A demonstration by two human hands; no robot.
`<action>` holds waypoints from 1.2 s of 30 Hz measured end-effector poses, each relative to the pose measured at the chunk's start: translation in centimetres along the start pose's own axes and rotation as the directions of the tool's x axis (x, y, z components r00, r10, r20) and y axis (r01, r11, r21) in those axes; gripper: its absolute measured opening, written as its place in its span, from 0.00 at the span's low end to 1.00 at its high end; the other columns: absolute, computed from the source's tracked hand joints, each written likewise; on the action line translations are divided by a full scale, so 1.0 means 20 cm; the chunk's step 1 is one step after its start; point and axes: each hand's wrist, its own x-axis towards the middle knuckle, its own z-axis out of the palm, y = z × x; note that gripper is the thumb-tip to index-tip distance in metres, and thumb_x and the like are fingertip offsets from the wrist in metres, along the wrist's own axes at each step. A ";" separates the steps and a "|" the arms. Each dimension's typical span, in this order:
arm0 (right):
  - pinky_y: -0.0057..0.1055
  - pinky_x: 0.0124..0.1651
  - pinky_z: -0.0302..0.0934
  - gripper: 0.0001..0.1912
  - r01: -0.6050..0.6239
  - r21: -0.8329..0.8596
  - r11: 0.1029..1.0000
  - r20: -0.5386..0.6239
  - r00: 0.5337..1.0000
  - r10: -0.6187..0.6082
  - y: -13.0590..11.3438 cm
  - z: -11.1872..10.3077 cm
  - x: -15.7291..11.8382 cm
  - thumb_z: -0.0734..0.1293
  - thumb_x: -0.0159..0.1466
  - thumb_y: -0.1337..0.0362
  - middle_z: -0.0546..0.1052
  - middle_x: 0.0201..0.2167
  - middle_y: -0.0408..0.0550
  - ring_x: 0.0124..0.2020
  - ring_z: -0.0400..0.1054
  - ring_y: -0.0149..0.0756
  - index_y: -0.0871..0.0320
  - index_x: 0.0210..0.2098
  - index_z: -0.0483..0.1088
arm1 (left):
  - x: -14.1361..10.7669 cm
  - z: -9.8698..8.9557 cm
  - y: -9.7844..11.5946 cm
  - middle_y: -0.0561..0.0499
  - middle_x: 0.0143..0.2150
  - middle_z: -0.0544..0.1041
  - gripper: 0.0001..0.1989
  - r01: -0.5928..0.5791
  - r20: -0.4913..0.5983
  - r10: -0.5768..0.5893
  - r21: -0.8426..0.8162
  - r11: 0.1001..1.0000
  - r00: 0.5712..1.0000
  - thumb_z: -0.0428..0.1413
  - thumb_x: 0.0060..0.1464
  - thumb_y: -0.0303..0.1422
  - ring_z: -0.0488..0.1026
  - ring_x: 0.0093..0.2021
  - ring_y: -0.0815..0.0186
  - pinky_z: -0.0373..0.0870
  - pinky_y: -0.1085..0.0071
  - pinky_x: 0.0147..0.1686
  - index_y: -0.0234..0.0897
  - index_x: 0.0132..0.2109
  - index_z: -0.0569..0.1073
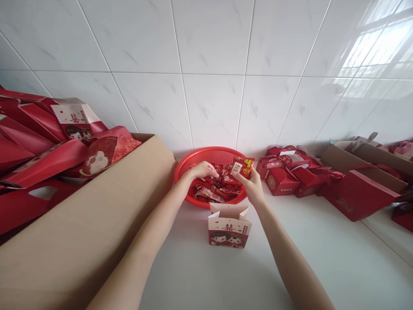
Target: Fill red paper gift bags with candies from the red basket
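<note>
Wrapped sweets [217, 191] are lying in a red plastic mesh basket [213, 156] at the centre of the frame, against the tiled wall. Your left hand [201, 170] is reaching over them with its fingers curling; you cannot tell whether it is gripping anything. Your right hand [253, 185] is pinching a red packet with yellow print [248, 165] at the basket's right side. An open-topped paper gift box [228, 226] is standing upright on the white surface [193, 275], just below the basket. A cardboard carton [106, 215] is holding red gift packaging [38, 129] at left; red gift boxes [283, 181] are sitting at right.
</note>
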 end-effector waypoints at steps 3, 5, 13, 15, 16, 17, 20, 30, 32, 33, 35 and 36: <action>0.42 0.46 0.72 0.21 0.002 -0.010 1.000 0.001 1.000 -0.002 0.00 0.00 0.00 0.77 0.51 0.55 0.82 0.41 0.50 0.43 0.77 0.48 0.56 0.41 0.74 | 0.01 0.00 -0.01 0.54 0.23 0.73 0.07 0.025 0.030 -0.027 0.046 0.999 0.999 0.61 0.39 0.36 0.65 0.25 0.69 0.58 0.74 0.24 0.36 0.26 0.78; 0.42 0.46 0.72 0.21 0.003 -0.013 1.000 -0.001 1.000 -0.003 0.00 0.00 0.00 0.77 0.51 0.55 0.82 0.41 0.50 0.43 0.77 0.48 0.57 0.41 0.74 | 0.01 0.00 -0.02 0.54 0.20 0.72 0.04 0.054 0.081 -0.062 0.093 0.994 0.995 0.60 0.37 0.32 0.64 0.23 0.70 0.56 0.75 0.22 0.36 0.23 0.77; 0.45 0.47 0.72 0.20 0.003 0.000 1.000 -0.003 1.000 -0.003 0.00 0.00 0.00 0.77 0.51 0.55 0.82 0.40 0.49 0.42 0.77 0.47 0.56 0.41 0.74 | 0.01 -0.01 -0.08 0.55 0.28 0.81 0.13 0.121 0.333 -0.215 0.280 0.952 0.918 0.63 0.24 0.25 0.72 0.28 0.66 0.62 0.77 0.23 0.44 0.24 0.82; 0.45 0.47 0.72 0.20 0.003 0.005 1.000 -0.004 1.000 -0.002 0.00 0.00 0.00 0.77 0.51 0.56 0.82 0.40 0.49 0.42 0.77 0.47 0.56 0.41 0.74 | 0.01 -0.01 -0.09 0.54 0.28 0.81 0.13 0.125 0.342 -0.227 0.296 0.947 0.912 0.64 0.24 0.25 0.73 0.27 0.64 0.63 0.76 0.23 0.44 0.25 0.82; 0.44 0.47 0.72 0.20 0.001 0.005 1.000 -0.004 1.000 -0.001 0.00 0.00 0.00 0.77 0.51 0.56 0.82 0.40 0.49 0.42 0.77 0.47 0.56 0.41 0.74 | 0.01 0.00 -0.09 0.53 0.28 0.81 0.13 0.123 0.349 -0.228 0.299 0.946 0.909 0.64 0.24 0.26 0.73 0.27 0.64 0.64 0.75 0.23 0.44 0.25 0.82; 0.44 0.46 0.72 0.20 0.000 0.004 1.000 -0.003 1.000 0.000 0.00 0.00 0.00 0.77 0.51 0.56 0.82 0.40 0.49 0.42 0.77 0.47 0.56 0.40 0.74 | 0.01 0.00 -0.09 0.52 0.28 0.81 0.12 0.117 0.357 -0.225 0.299 0.947 0.907 0.64 0.24 0.26 0.73 0.27 0.63 0.65 0.74 0.23 0.43 0.25 0.82; 0.44 0.46 0.72 0.20 -0.003 0.001 1.000 -0.001 1.000 0.003 0.00 0.00 0.00 0.77 0.52 0.55 0.82 0.40 0.49 0.42 0.77 0.47 0.56 0.41 0.73 | -0.01 0.01 -0.07 0.51 0.29 0.82 0.11 0.073 0.367 -0.178 0.282 0.957 0.913 0.65 0.28 0.29 0.74 0.28 0.61 0.67 0.72 0.25 0.43 0.26 0.83; 0.43 0.47 0.72 0.20 -0.026 0.020 0.999 -0.005 1.000 0.027 -0.02 0.01 -0.01 0.77 0.51 0.56 0.82 0.40 0.49 0.43 0.77 0.48 0.56 0.40 0.74 | 0.00 0.07 -0.03 0.52 0.49 0.81 0.26 -0.106 0.315 0.000 0.319 0.942 0.949 0.68 0.32 0.32 0.75 0.48 0.54 0.69 0.72 0.40 0.47 0.45 0.82; 0.43 0.47 0.71 0.20 -0.028 0.025 0.999 -0.003 1.000 0.028 -0.02 0.01 -0.01 0.77 0.51 0.56 0.82 0.40 0.49 0.43 0.77 0.48 0.56 0.41 0.74 | 0.00 0.08 -0.02 0.51 0.51 0.80 0.26 -0.140 0.320 0.029 0.331 0.933 0.947 0.67 0.34 0.32 0.75 0.49 0.54 0.69 0.71 0.42 0.46 0.47 0.82; 0.43 0.47 0.71 0.20 -0.029 0.025 0.999 -0.003 1.000 0.029 -0.02 0.01 -0.01 0.77 0.51 0.56 0.82 0.40 0.49 0.43 0.77 0.48 0.56 0.41 0.74 | 0.00 0.08 -0.02 0.52 0.51 0.80 0.26 -0.164 0.324 0.050 0.334 0.928 0.945 0.66 0.36 0.31 0.75 0.50 0.54 0.69 0.71 0.43 0.46 0.48 0.81; 0.44 0.47 0.71 0.20 -0.029 0.019 0.999 -0.003 1.000 0.029 -0.02 0.01 -0.01 0.77 0.51 0.55 0.82 0.40 0.49 0.43 0.77 0.48 0.56 0.41 0.74 | -0.01 0.10 0.00 0.53 0.52 0.80 0.24 -0.221 0.336 0.103 0.334 0.916 0.936 0.64 0.42 0.30 0.75 0.52 0.56 0.68 0.72 0.47 0.46 0.49 0.80; 0.44 0.47 0.71 0.20 -0.026 0.013 1.000 -0.004 1.000 0.026 -0.02 0.01 -0.01 0.77 0.51 0.55 0.82 0.40 0.50 0.43 0.77 0.49 0.56 0.41 0.74 | 0.00 0.11 0.01 0.53 0.51 0.80 0.23 -0.250 0.343 0.129 0.336 0.908 0.930 0.62 0.44 0.29 0.74 0.53 0.57 0.67 0.73 0.48 0.47 0.50 0.80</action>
